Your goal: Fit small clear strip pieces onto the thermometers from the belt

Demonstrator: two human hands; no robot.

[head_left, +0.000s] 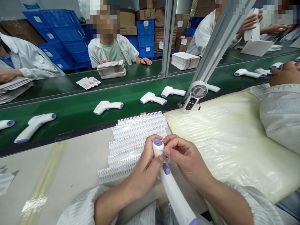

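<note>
On the pale bench (70, 162), ridged white plastic comb strips (138, 140) lie stacked at twelve o'clock. At six o'clock, the left hand (146, 168) wraps a white, lilac-capped plastic thermometer (173, 190), steadying it so the right hand (187, 156), in a narrow pinch, reaches its head.

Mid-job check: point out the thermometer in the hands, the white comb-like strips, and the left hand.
Infrared thermometer (173, 190), head view, on the white handle.
White plastic comb strips (138, 129), head view, on the upper rows.
Left hand (145, 168), head view, on the back of the hand.
</note>
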